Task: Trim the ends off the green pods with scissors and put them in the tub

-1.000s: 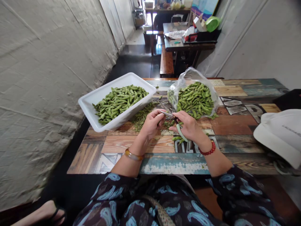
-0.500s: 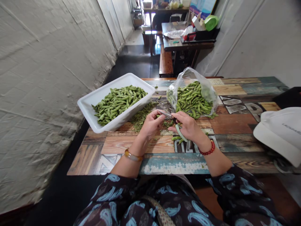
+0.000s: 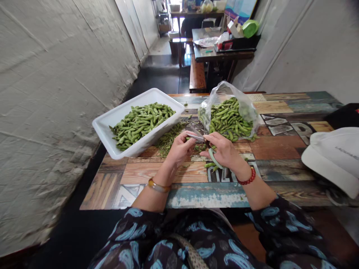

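My right hand (image 3: 223,150) grips a pair of scissors (image 3: 214,157) with pale green handles, their blades parted and pointing left. At the blade tips is my left hand (image 3: 181,147), thumb and fingers pinched; what it holds is too small to make out. A white tub (image 3: 123,109) of green pods (image 3: 144,121) stands on the table's left side. Behind my right hand, more pods (image 3: 228,116) lie in an open clear plastic bag (image 3: 214,97). Green trimmings (image 3: 169,141) are heaped between tub and bag, and a few pods (image 3: 211,164) lie below the scissors.
The patterned wooden table (image 3: 165,172) reaches close to my body. On its right edge rest a white cap (image 3: 333,157) and a dark item (image 3: 343,116). Farther back are a bench (image 3: 197,74) and another table (image 3: 215,56) holding a black tray and a green lid.
The scissors' blades have spread apart, and their handle has shifted slightly in my right hand. My left hand stays pinched in nearly the same place.
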{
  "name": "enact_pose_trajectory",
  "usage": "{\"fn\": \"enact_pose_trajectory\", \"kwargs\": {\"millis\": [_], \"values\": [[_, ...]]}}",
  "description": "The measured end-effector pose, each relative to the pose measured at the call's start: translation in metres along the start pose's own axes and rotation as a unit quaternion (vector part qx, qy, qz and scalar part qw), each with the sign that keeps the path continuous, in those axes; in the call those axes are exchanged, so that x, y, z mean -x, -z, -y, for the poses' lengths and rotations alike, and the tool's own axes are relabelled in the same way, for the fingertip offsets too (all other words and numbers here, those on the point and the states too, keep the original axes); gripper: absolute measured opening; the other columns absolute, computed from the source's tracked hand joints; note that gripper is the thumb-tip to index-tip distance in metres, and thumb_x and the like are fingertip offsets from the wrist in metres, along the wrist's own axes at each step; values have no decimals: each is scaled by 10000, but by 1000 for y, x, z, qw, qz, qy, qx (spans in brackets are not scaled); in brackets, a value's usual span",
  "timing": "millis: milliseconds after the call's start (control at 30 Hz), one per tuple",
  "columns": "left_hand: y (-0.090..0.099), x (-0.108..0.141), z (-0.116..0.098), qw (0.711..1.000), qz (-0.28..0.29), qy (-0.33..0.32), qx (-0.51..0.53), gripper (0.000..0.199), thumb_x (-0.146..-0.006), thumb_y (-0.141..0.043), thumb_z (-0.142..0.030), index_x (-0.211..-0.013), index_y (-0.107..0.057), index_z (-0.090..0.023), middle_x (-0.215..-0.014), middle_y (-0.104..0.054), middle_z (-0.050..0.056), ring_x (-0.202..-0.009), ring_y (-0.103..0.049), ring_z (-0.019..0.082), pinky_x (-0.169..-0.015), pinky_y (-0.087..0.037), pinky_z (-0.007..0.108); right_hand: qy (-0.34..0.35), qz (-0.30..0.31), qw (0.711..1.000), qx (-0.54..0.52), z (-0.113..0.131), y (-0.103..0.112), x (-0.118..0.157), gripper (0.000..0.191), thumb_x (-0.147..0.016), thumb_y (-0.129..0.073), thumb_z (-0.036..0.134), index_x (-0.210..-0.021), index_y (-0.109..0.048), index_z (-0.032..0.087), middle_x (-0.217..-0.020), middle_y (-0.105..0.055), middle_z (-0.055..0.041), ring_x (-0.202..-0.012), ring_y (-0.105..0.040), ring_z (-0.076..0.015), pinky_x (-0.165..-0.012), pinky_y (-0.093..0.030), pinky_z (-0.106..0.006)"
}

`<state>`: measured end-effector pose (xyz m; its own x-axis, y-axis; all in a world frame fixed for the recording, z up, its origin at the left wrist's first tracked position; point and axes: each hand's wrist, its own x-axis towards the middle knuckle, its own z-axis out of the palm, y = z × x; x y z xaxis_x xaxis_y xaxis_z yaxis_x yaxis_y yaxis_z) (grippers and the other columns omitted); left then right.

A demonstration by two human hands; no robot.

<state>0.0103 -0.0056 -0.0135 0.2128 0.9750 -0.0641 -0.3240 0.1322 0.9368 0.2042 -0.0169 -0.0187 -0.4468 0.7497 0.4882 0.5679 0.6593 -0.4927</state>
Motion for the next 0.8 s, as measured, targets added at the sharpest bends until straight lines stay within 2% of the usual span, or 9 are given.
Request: {"fn": "enact_pose_trajectory", "kwargs": {"millis": [333,500,667,800], "values": [[1,-1,2,999,29,-17,6,358,-698,-813,-403,-845,-590,-165,-563,-458,-68,-452,-333,43,-445,-233,193,11,-11,1000,-25,-4,-4,1,430,-853,-706,381,-1226,-596,200,-950,-610,-80,-777,-580,-207,-694,-514,-335],[1,0,1,999,33,-9,5,352,-719,-792,-397,-823,-545,-169,-527,-431,-80,-447,-334,44,-437,-218,180,-20,-2,1000,-13,-5,-5,1,388,-862,-693,402,-1179,-629,188,-853,-604,-49,-691,-572,-184,-652,-495,-315],[-1,0,-5,998,25,37,34,342,-715,-766,-401,-850,-554,-170,-643,-513,-51,-457,-371,38,-408,-187,166,-75,-77,994,-22,-14,-1,-1,406,-848,-698,450,-1165,-658,201,-896,-678,-74,-837,-646,-237,-792,-532,-373],[-4,0,-5,997,33,46,47,350,-749,-728,-418,-732,-493,-160,-713,-519,-33,-460,-374,24,-396,-181,157,-122,-148,980,-52,-26,8,-2,415,-817,-718,487,-1133,-686,220,-857,-682,-47,-803,-654,-219,-791,-544,-371]]}}
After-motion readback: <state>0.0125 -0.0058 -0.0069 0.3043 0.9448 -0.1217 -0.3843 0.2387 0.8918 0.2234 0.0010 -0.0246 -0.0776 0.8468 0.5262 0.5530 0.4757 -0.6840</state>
